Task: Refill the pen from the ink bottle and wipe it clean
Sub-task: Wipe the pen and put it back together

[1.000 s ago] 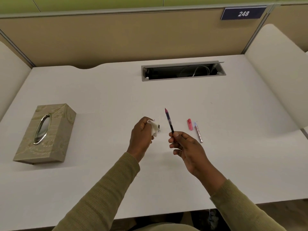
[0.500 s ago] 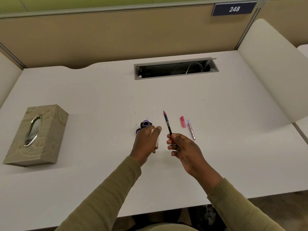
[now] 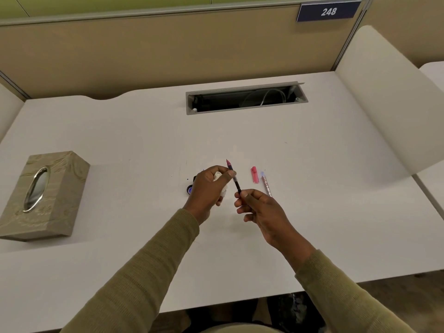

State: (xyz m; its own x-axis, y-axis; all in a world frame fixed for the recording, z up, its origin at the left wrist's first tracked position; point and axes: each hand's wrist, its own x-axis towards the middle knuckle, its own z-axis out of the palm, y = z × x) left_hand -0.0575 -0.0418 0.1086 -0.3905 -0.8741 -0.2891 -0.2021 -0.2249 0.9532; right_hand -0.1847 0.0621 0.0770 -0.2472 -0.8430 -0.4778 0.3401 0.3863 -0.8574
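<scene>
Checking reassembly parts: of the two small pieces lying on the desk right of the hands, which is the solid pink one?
The pink cap, the shorter, stubbier piece nearer the held pen. The clear barrel beside it, farther right, is longer, slimmer and see-through with pinkish markings.

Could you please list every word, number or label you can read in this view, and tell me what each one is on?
"248": white numerals on the dark blue sign fixed to the top of the partition behind the desk.
The pen barrel lying on the desk has reddish markings along it, too small and blurred to read.
The tissue box shows only an embossed pattern, no legible text.
Nothing else carries readable text.
</scene>
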